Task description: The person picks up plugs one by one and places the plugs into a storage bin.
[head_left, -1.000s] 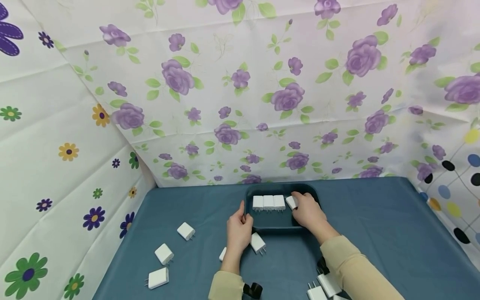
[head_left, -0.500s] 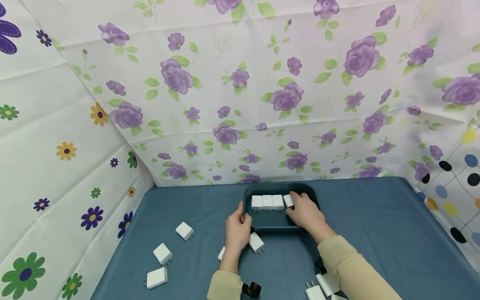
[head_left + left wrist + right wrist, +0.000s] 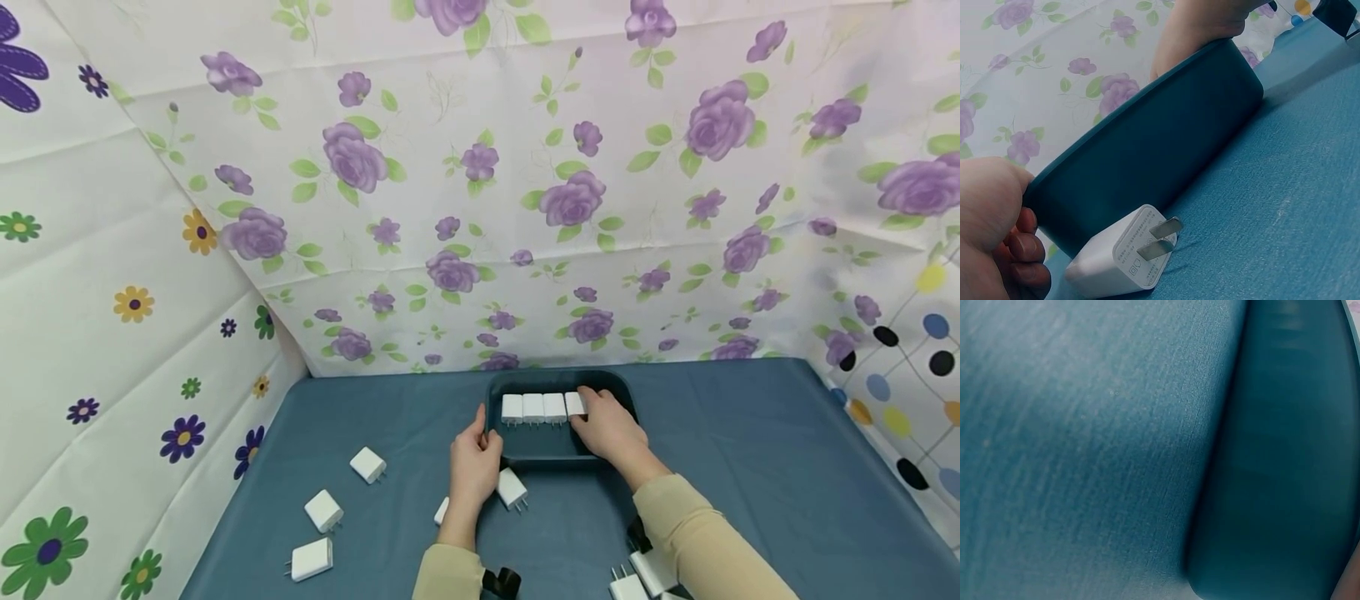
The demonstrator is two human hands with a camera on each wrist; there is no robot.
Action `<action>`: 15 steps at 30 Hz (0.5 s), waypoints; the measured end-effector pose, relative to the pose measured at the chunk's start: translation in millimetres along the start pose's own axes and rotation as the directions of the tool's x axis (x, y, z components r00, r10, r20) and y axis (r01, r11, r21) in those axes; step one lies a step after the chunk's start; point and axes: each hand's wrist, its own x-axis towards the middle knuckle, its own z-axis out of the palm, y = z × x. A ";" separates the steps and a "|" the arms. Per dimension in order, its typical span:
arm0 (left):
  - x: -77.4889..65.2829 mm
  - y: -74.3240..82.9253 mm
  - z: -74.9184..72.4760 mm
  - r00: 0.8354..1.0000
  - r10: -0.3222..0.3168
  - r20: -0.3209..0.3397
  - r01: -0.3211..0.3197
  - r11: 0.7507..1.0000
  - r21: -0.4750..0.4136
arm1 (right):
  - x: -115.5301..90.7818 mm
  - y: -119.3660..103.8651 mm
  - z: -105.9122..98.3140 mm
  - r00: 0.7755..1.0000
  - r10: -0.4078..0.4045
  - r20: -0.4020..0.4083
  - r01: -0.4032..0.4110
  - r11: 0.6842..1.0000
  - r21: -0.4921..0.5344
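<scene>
A dark teal tray (image 3: pixel 551 461) lies on the table with three white plug-in chargers (image 3: pixel 533 408) in a row at its back left, prongs facing me. My right hand (image 3: pixel 611 429) reaches into the tray and pinches another white charger (image 3: pixel 573 404) at the row's right end; its right part is hidden by the fingers. My left hand (image 3: pixel 475 467) grips the tray's left rim, thumb at the rim and fingers curled outside, as the left wrist view shows. Close by the tray's front wall, a loose charger (image 3: pixel 1119 253) lies with its prongs turned outward.
Three chargers (image 3: pixel 324 510) lie scattered at the left of the table (image 3: pixel 405 533). Another charger (image 3: pixel 442 511) is partly hidden by the left forearm. More chargers (image 3: pixel 628 587) lie at the front, partly under the right sleeve. A flowered sheet (image 3: pixel 450 167) hangs behind the table.
My right hand has slid its charger left and straightened it, closing the gap to the row of three. The left hand keeps its grip on the tray.
</scene>
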 end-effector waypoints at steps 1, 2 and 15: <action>0.0 -0.1 0.1 1.000 -0.002 0.000 0.002 1.000 0.003 | 0.0 0.1 0.2 1.000 -0.001 -0.001 0.001 1.000 0.000; 0.1 -0.2 0.1 1.000 -0.003 0.000 0.003 1.000 0.003 | 0.1 0.4 0.5 1.000 -0.002 -0.003 0.002 1.000 0.000; -1.0 -0.3 -0.2 1.000 -0.003 -0.003 0.003 1.000 0.009 | 1.3 2.7 4.9 1.000 -0.013 -0.021 0.013 1.000 -0.011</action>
